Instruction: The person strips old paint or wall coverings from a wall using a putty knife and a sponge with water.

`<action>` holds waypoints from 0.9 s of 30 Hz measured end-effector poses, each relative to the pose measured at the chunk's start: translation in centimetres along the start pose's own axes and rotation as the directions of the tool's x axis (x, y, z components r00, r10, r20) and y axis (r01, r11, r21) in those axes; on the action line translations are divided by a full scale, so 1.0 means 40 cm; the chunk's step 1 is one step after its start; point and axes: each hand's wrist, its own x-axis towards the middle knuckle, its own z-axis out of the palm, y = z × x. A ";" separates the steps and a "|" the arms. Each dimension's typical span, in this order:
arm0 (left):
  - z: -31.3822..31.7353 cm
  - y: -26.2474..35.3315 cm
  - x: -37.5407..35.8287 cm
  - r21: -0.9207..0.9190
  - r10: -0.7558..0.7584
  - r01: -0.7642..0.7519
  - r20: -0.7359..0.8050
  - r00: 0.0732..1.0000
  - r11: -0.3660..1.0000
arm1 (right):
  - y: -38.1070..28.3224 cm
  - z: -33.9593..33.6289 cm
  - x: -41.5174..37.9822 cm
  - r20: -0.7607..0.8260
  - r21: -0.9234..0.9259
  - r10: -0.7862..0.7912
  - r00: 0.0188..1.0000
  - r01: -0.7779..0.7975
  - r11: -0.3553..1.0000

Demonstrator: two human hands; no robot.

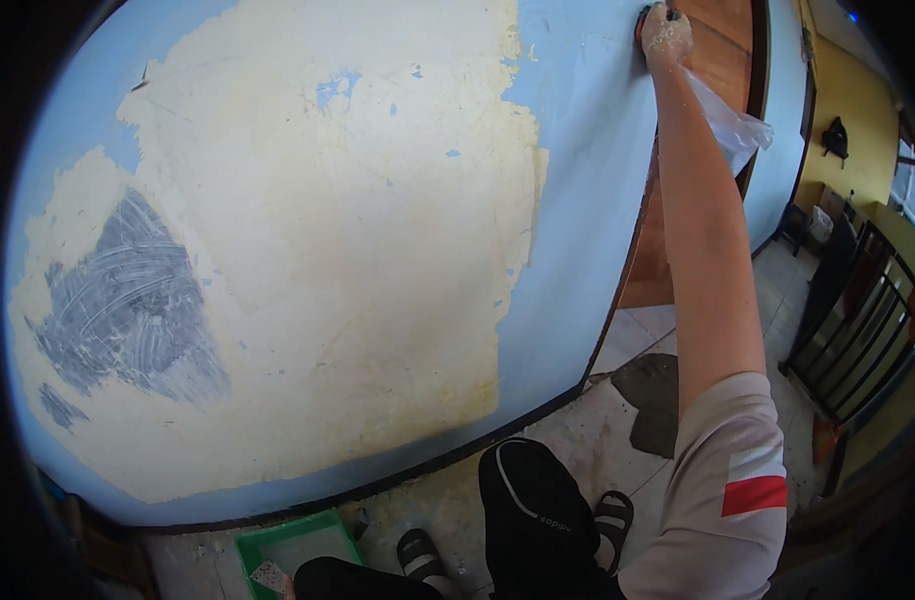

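Note:
My right arm stretches up to the top right, where my right hand point(668, 38) is closed around a dark tool with a red-orange edge point(642, 24). It is against or close to the blue wall point(598, 190) beside the wooden door; the tool's kind is mostly hidden. Dusty pale residue coats the hand. At the bottom edge, only a sliver of my left hand point(289, 590) shows, next to a flat, speckled grey piece point(270, 576) that it appears to hold. This piece is over a green tray point(350, 545). Much of the wall is a bare cream patch point(378, 250), with a grey smeared area point(143, 300) at left.
A clear plastic bag point(733, 125) hangs by the brown door point(718, 40). Grey material point(653, 400) lies on the tiled floor. A black railing point(858, 330) stands at right. My sandalled feet point(612, 520) and black-trousered knees are below, near the wall's base.

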 end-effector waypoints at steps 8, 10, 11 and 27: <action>-0.011 0.004 0.006 0.074 -0.008 0.006 0.039 0.999 0.997 | -0.203 -0.058 -0.241 -0.003 0.288 -0.290 0.957 0.279 0.916; -0.025 0.004 0.001 0.107 -0.019 0.013 0.054 0.998 0.994 | -0.270 -0.065 -0.314 0.009 0.352 -0.387 0.922 0.359 0.864; -0.039 0.004 -0.004 0.130 -0.029 0.021 0.062 0.998 0.991 | -0.299 -0.070 -0.350 -0.048 0.363 -0.466 0.883 0.450 0.816; -0.003 0.054 -0.092 0.277 0.005 -0.021 0.059 0.998 0.961 | -0.002 -0.098 -0.163 0.018 0.017 -0.295 0.955 0.295 0.955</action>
